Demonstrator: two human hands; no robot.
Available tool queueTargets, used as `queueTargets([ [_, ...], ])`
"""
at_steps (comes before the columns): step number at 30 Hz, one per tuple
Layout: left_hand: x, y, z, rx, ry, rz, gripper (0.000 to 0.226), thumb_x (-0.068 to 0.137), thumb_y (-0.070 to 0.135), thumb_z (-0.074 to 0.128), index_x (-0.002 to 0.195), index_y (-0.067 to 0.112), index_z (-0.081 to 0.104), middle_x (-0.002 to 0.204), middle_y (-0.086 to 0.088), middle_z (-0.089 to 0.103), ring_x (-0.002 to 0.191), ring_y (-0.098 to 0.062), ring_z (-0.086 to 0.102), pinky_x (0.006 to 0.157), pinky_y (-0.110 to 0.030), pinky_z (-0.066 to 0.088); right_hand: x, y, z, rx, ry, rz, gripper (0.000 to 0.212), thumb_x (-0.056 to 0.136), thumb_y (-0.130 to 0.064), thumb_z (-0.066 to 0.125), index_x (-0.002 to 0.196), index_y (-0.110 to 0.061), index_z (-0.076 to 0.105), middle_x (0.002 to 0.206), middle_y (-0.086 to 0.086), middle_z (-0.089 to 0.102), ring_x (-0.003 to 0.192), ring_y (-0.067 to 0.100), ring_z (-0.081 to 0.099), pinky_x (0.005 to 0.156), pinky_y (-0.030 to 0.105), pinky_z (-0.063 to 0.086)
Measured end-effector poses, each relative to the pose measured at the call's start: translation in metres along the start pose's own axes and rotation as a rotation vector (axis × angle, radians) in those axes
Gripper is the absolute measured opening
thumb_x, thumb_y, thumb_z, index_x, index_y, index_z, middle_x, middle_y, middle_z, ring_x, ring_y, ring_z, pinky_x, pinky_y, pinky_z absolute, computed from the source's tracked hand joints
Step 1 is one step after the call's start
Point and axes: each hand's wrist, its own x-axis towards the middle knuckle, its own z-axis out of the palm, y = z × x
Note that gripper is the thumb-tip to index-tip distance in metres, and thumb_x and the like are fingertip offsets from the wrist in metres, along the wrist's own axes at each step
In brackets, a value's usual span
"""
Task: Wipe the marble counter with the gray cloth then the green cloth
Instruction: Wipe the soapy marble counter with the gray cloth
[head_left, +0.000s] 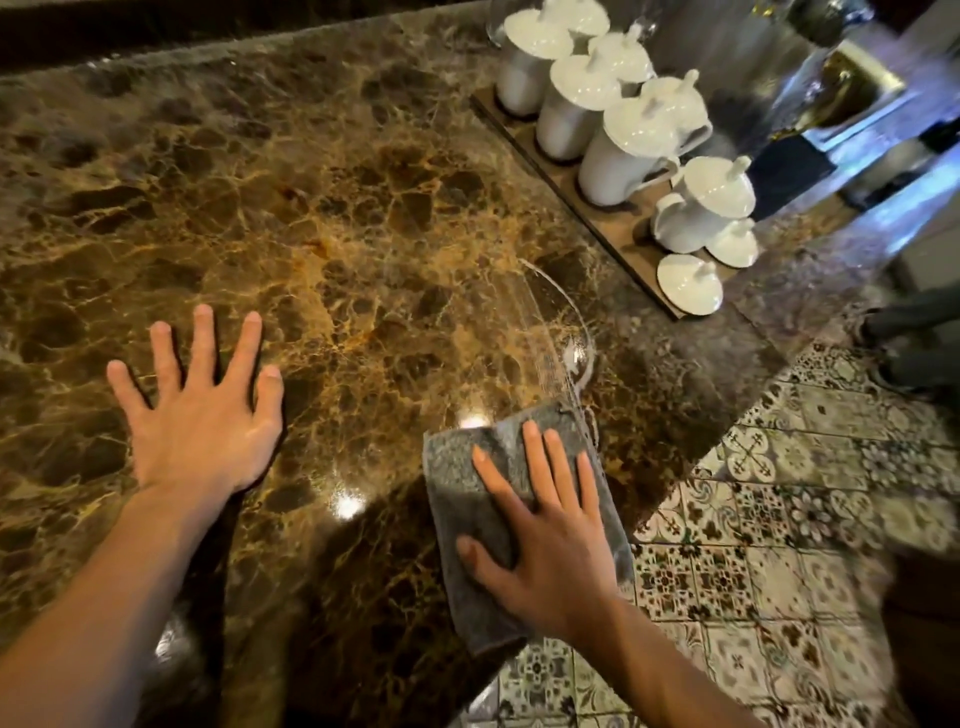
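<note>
Marble bench (363, 218) fills most of the view, brown and gold-veined, glossy with bright light spots near its front edge. The right hand (545, 545) lies flat on the gray cloth (467, 499), palm down, fingers (532, 452) stretched out and slightly spread, pressing the cloth onto the bench rather than pinching it. The cloth sits at the bench's near right corner, and its lower end hangs just past the edge over the patterned tile floor (779, 545). The left hand (200, 415) is well apart from it, to the left, palm down on the bare marble with all five fingers (202, 332) splayed wide and holding nothing.

Just beyond the cloth there is a clear, curved streak of glass (566, 332), smeared by motion; it may be a glass plate or bowl, hard to say which. Farther back on the right a wooden tray (623, 244) runs diagonally along the bench, carrying white lidded cups (618, 156) in a row and a small white pot (691, 213) among loose white lids (688, 283). Beyond the tray, shiny metal equipment (841, 88) shows only as a blur. At the far right edge, dark shoes (909, 353) stand on the tiles.
</note>
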Motion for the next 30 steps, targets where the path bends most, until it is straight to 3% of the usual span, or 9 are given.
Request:
queueTargets([
  [3,-0.001,0.001,0.0,0.004,0.002,-0.01,0.061,0.098,0.065,0.002,0.156,0.05,-0.004,0.17,0.007,-0.011,0.156,-0.028,-0.011,0.121,-0.062,-0.009,-0.017,0.0,0.007,-0.004,0.0,0.032,0.08,0.092,-0.081,0.033,0.16,-0.048,0.008,0.172,0.009,-0.007,0.158,0.031,-0.011,0.124,0.062,0.009],
  [7,-0.001,0.001,0.0,0.003,0.007,-0.012,0.061,0.098,0.065,0.002,0.157,0.049,-0.003,0.17,0.007,-0.01,0.156,-0.029,-0.01,0.121,-0.062,-0.009,0.002,0.001,0.002,-0.012,-0.022,0.055,0.083,0.088,-0.086,0.029,0.159,-0.053,0.001,0.171,0.01,-0.013,0.157,0.031,-0.016,0.124,0.061,-0.001],
  [10,-0.001,0.002,0.0,0.011,0.012,-0.003,0.061,0.098,0.064,0.002,0.157,0.048,-0.005,0.17,0.006,-0.01,0.156,-0.029,-0.009,0.121,-0.063,-0.007,0.036,0.007,-0.007,-0.031,-0.002,0.07,0.085,0.086,-0.088,0.026,0.159,-0.052,0.001,0.171,0.012,-0.011,0.157,0.032,-0.014,0.124,0.061,-0.003],
  [15,0.0,0.001,0.001,0.025,0.014,-0.002,0.061,0.099,0.064,0.001,0.157,0.048,-0.006,0.169,0.006,-0.013,0.155,-0.029,-0.012,0.121,-0.063,-0.008,0.122,0.023,-0.027,0.014,-0.055,0.115,0.081,0.085,-0.091,0.018,0.154,-0.059,-0.011,0.17,0.005,-0.023,0.155,0.027,-0.025,0.122,0.062,-0.012],
  [24,0.0,0.0,0.003,0.03,0.027,0.002,0.059,0.1,0.062,0.001,0.156,0.049,-0.011,0.168,0.008,-0.016,0.155,-0.027,-0.016,0.121,-0.063,-0.008,0.265,0.04,-0.053,0.02,0.004,0.155,0.085,0.079,-0.097,0.014,0.155,-0.06,0.0,0.172,0.007,-0.012,0.157,0.033,-0.014,0.118,0.069,-0.013],
  [30,0.001,-0.001,0.004,0.033,0.042,0.016,0.059,0.1,0.061,0.003,0.156,0.048,-0.01,0.169,0.006,-0.014,0.155,-0.028,-0.014,0.121,-0.064,-0.007,0.294,0.042,-0.062,0.007,-0.009,0.162,0.085,0.079,-0.097,0.014,0.155,-0.061,0.002,0.172,0.008,-0.011,0.156,0.036,-0.015,0.116,0.072,-0.014],
])
